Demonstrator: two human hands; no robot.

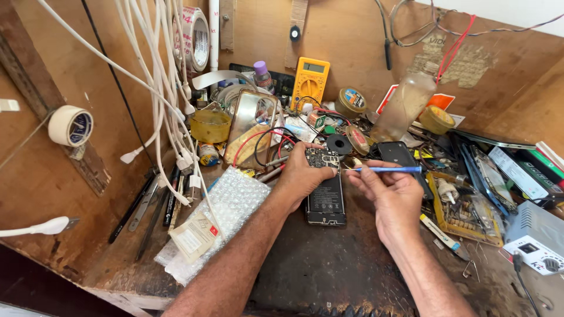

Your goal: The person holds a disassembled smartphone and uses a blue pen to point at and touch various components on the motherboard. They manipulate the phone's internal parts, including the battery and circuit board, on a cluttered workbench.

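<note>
An opened black phone (325,196) lies back-side up on the dark mat, its circuit board and battery exposed. My left hand (301,175) grips the phone's upper left edge, thumb resting across the board. My right hand (392,196) holds a thin blue pry tool (390,169) horizontally, its tip pointing left toward the top right corner of the phone. A black phone back cover (397,154) lies just behind the tool.
A yellow multimeter (309,82) leans on the back wall. White cables (170,88) hang at left above bubble wrap (226,208). A clear bottle (404,105), tape rolls, solder tins and parts crowd the back; a grey power unit (537,240) sits at right.
</note>
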